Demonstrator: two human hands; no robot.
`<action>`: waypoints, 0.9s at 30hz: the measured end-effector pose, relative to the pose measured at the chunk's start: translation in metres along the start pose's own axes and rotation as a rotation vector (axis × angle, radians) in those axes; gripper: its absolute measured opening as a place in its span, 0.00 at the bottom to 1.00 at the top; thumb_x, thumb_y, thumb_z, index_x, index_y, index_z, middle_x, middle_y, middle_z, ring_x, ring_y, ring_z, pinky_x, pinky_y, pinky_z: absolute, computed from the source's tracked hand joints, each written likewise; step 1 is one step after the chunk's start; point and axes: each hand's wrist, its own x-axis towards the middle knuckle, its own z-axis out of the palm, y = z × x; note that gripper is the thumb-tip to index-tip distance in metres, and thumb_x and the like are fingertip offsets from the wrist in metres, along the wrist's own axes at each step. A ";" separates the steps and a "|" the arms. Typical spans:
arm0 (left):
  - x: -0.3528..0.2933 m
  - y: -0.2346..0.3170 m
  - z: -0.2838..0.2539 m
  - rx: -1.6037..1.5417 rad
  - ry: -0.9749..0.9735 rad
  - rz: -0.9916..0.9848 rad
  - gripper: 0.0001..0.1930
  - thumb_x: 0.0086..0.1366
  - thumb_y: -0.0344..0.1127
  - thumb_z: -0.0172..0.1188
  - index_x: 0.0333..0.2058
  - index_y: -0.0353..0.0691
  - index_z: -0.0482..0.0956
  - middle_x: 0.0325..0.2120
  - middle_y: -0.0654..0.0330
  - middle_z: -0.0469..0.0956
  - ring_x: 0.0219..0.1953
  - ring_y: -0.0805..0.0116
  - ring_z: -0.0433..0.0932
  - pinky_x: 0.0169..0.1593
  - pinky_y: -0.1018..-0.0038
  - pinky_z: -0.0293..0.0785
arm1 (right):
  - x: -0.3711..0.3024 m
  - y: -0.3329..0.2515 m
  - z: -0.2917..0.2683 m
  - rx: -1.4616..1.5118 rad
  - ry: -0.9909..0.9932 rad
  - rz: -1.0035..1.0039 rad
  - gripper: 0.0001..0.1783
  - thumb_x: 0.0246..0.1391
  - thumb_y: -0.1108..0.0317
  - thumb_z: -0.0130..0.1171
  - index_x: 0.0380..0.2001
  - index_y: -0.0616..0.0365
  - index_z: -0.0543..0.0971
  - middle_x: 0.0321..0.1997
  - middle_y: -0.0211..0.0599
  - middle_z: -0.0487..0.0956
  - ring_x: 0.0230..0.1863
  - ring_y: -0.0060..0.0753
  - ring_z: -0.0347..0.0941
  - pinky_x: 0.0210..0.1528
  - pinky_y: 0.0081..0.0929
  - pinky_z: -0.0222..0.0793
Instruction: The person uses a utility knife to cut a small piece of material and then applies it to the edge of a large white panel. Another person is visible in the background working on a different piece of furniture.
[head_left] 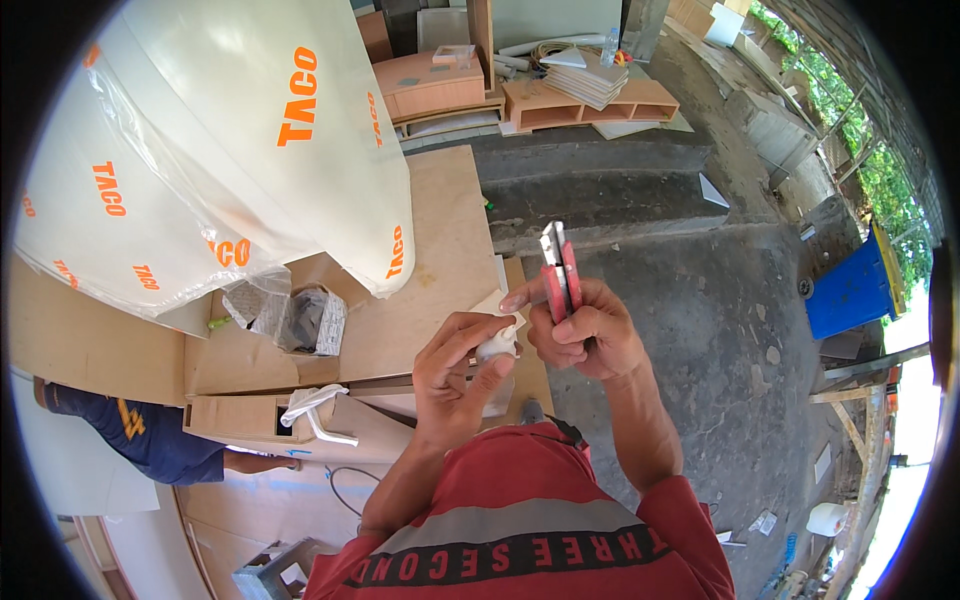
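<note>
My left hand is closed around a small white bottle with a narrow tip, held in front of my chest. Beside it, my right hand grips a red box cutter, its metal end pointing up and away from me. The right fingertips come close to the bottle's tip; whether they touch it I cannot tell. Below both hands lies the edge of a light wooden board.
A large wrapped panel leans over the wooden surface at left, near an open box. Another person is at the far left. A blue bin stands right on the concrete floor. Stacked tiles lie at the back.
</note>
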 end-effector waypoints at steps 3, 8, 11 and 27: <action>0.000 -0.001 -0.002 -0.056 -0.012 -0.022 0.18 0.67 0.18 0.61 0.55 0.29 0.78 0.48 0.51 0.76 0.48 0.63 0.80 0.53 0.70 0.75 | 0.000 -0.001 0.001 0.068 0.068 0.026 0.34 0.48 0.74 0.56 0.62 0.72 0.69 0.23 0.31 0.70 0.19 0.19 0.60 0.21 0.21 0.54; -0.008 -0.017 -0.016 0.036 0.029 -0.027 0.15 0.69 0.21 0.59 0.54 0.29 0.78 0.49 0.50 0.77 0.51 0.59 0.79 0.56 0.63 0.74 | -0.009 0.022 0.003 -0.095 0.368 0.001 0.34 0.52 0.78 0.56 0.64 0.65 0.65 0.37 0.36 0.75 0.34 0.21 0.68 0.33 0.22 0.64; -0.017 -0.032 -0.027 0.086 0.077 -0.089 0.15 0.69 0.20 0.58 0.53 0.30 0.77 0.49 0.52 0.78 0.53 0.61 0.79 0.57 0.65 0.73 | -0.031 0.052 -0.010 -0.198 0.366 0.001 0.30 0.60 0.71 0.62 0.64 0.64 0.66 0.39 0.32 0.75 0.38 0.22 0.68 0.39 0.22 0.66; -0.088 -0.225 -0.094 0.346 0.211 -0.321 0.13 0.66 0.19 0.60 0.49 0.33 0.78 0.41 0.57 0.81 0.46 0.69 0.78 0.56 0.73 0.72 | -0.053 0.190 -0.061 -0.717 0.542 0.205 0.16 0.71 0.62 0.55 0.53 0.62 0.72 0.35 0.36 0.81 0.28 0.23 0.74 0.33 0.27 0.71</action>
